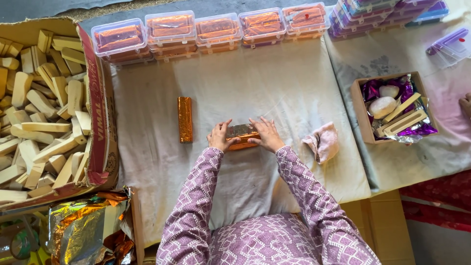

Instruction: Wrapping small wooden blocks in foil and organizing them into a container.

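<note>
Nearest to me I see two sleeves in a purple and white pattern reaching out over the pale cloth [274,88] that covers the worktop. At the near left corner lies a crumpled heap of orange and silver foil sheets [83,228].

My left hand [221,137] and right hand [265,134] both rest on a foil-wrapped block [241,135], orange and shiny, lying crosswise at the middle of the cloth. The left hand presses its left end with fingers curled over it; the right hand lies on its right end with fingers spread flat across the top. Just right of the right hand sits a crumpled pink rag [323,141].

To the left of the hands, well apart from them, a finished orange-wrapped bar [185,119] lies lengthwise on the cloth. Further left, a cardboard carton [100,122] holds a pile of bare wooden blocks [41,113].

On the right, a small cardboard box [362,110] holds purple foil, two pale lumps and some wooden pieces.

Along the far edge stands a row of clear plastic boxes [211,32] filled with orange-wrapped bars, and at the far right a stack of purple-filled boxes [382,12].
</note>
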